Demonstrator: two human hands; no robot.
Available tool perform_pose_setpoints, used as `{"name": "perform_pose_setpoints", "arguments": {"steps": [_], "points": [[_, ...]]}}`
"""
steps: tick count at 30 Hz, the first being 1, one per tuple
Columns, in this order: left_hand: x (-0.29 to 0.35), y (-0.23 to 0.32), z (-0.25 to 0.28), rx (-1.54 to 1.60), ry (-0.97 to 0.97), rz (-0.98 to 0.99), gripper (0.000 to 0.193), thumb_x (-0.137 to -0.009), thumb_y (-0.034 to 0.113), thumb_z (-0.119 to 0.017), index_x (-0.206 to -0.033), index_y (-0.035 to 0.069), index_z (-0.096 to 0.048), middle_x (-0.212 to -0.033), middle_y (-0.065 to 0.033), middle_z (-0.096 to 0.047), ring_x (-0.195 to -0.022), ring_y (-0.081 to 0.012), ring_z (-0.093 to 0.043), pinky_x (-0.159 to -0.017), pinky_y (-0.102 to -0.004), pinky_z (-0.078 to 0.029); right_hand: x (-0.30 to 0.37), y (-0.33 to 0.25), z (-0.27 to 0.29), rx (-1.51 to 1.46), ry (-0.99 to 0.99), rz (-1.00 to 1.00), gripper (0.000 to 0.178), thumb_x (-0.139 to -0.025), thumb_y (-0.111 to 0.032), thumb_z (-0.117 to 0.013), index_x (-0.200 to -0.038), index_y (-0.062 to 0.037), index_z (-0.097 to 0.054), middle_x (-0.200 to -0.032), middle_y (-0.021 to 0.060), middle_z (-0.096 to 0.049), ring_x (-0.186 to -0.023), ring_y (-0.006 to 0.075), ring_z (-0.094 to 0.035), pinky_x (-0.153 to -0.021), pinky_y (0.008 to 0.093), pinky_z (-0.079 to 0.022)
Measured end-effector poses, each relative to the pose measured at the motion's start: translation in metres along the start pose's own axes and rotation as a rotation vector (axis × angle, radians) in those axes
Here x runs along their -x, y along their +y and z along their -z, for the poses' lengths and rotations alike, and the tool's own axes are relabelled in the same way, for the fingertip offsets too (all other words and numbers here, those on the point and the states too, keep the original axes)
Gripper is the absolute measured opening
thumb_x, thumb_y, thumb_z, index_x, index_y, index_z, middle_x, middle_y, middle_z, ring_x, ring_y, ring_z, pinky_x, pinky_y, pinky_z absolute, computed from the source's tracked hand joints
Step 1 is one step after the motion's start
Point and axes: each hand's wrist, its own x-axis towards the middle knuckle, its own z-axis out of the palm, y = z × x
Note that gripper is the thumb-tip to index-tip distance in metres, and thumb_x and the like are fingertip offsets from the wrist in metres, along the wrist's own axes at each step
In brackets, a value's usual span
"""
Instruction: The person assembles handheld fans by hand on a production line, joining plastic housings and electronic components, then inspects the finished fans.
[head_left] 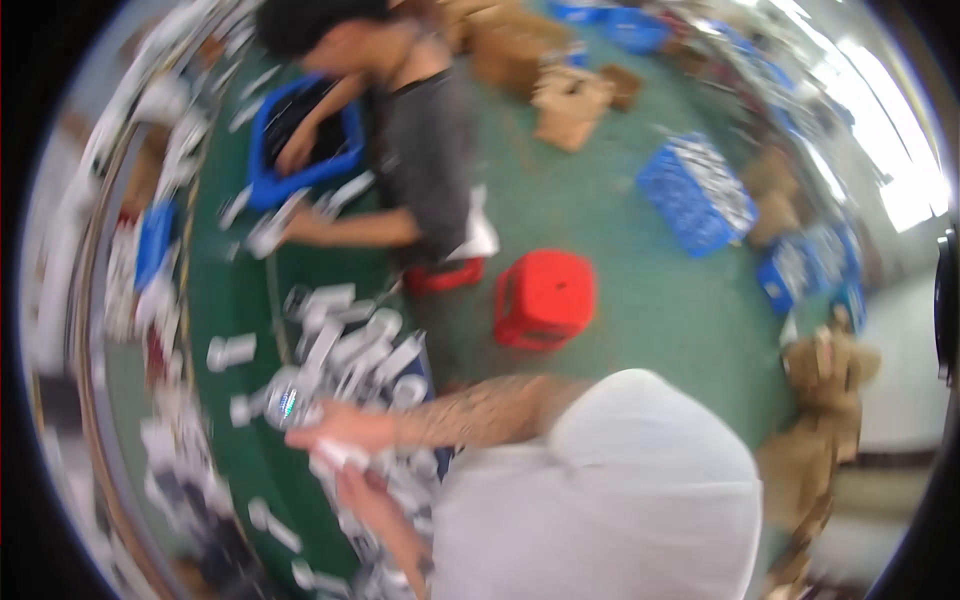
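Motion blurs both of my hands. My right hand (350, 428) is closed around a white handheld item with a round, shiny, clear-looking head (285, 398); its exact kind is too smeared to tell. A white part of it (342, 452) shows between my hands. Just below, my left hand (375, 505) has its fingers closed at that white part. Under and beyond my hands lies a heap of similar white round-headed items (350, 345). More lie singly on the green work surface (230, 470), one white piece (232, 352) among them.
Across from me a co-worker in a dark shirt (425, 150) handles a white item (272, 232) beside a blue bin (350, 120). A red stool (547, 298) stands on the green floor. Filled blue crates (697, 195) and cardboard boxes (520, 45) are farther off.
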Motion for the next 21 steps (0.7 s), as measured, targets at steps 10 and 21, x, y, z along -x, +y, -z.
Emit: {"name": "perform_pose_setpoints", "arguments": {"steps": [10, 21], "points": [[-0.036, -0.030, -0.005, 0.033, -0.200, 0.253, 0.029, -0.096, 0.019, -0.058, -0.118, 0.000, -0.054, -0.084, -0.0066, -0.064, -0.068, -0.0102, -0.056, -0.056, -0.0229, -0.043, -0.141, 0.029, 0.103, 0.763, 0.257, 0.084, 0.063, -0.079, -0.047, -0.073, -0.098, 0.0112, -0.059, -0.071, 0.0151, -0.067, -0.061, 0.0240, -0.066, -0.054, 0.0340, -0.051], [-0.048, -0.037, 0.055, -0.175, 0.267, 0.395, 0.020, -0.091, 0.018, -0.063, -0.103, 0.002, -0.064, -0.077, -0.0031, -0.063, -0.066, -0.0091, -0.055, -0.056, -0.0209, -0.039, -0.282, 0.028, 0.286, 1.529, 0.657, 0.197, 0.042, -0.083, -0.043, -0.066, -0.095, -0.0031, -0.067, -0.084, 0.0243, -0.066, -0.086, 0.0454, -0.062, -0.075, 0.0484, -0.049]]}}
